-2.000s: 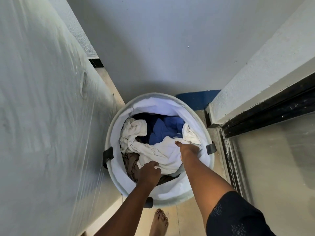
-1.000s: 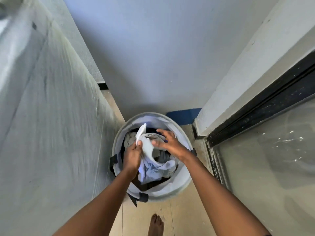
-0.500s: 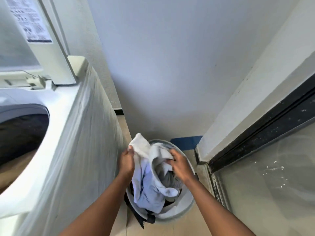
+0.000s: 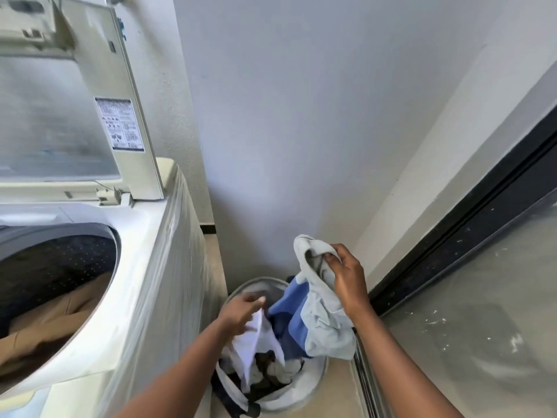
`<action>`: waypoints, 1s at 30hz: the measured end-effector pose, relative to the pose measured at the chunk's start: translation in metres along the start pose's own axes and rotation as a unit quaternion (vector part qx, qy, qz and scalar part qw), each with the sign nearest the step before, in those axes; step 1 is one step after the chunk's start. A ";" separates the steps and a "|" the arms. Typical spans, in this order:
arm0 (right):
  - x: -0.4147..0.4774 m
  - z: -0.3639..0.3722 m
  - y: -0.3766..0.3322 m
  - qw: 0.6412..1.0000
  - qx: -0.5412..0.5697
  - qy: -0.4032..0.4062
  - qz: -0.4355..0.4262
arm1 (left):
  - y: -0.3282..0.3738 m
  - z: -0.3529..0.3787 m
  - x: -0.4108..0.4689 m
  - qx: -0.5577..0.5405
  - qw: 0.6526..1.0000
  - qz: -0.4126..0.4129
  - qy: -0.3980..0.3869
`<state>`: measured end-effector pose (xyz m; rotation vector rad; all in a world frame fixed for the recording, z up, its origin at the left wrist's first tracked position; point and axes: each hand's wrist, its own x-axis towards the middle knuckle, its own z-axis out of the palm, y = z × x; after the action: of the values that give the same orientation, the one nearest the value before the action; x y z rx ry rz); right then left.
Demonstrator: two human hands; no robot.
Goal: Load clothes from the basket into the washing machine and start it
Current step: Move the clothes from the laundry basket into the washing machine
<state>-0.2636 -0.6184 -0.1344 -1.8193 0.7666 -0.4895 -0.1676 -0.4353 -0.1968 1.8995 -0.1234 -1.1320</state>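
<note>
Pale wall (image 4: 301, 116) ahead, black-framed glass door (image 4: 482, 312) on the right, beige floor (image 4: 340, 396) below

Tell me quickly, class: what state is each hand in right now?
Left hand: blurred over a white cloth; grip cannot be told.
Right hand: closed on a pale garment.

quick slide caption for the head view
Head view: right hand holds a pale garment above the basket, left hand on a white cloth, open washer beside it.

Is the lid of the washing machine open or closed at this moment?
Open. The lid stands raised at the back of the washing machine, and its drum is exposed, with tan cloth inside.
</note>
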 end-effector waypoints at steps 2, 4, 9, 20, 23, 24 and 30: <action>0.002 -0.001 -0.035 0.998 -0.054 0.011 -0.035 | 0.042 0.008 -0.024 -0.078 0.995 0.037 -0.056; 0.006 -0.001 -0.065 0.988 -0.131 0.018 -0.076 | 0.082 0.015 -0.048 -0.107 0.984 0.068 -0.124; 0.017 -0.013 -0.130 0.965 -0.237 0.018 -0.106 | 0.145 0.014 -0.089 0.002 0.981 0.133 -0.139; 0.036 -0.110 -0.246 0.906 -0.386 0.051 -0.168 | 0.223 -0.104 -0.146 0.190 0.908 0.238 0.289; 0.037 -0.114 -0.263 0.891 -0.425 0.054 -0.152 | 0.239 -0.117 -0.162 0.206 0.909 0.252 0.260; 0.036 -0.117 -0.269 0.897 -0.412 0.064 -0.150 | 0.242 -0.121 -0.168 0.193 0.914 0.257 0.248; 0.033 -0.135 -0.292 0.966 -0.137 0.163 -0.150 | 0.254 -0.149 -0.206 0.368 0.831 0.350 0.229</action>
<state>-0.2486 -0.6619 0.1855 -2.1570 0.8126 -0.9359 -0.0908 -0.3909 0.1514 2.4081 -1.0183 -0.0805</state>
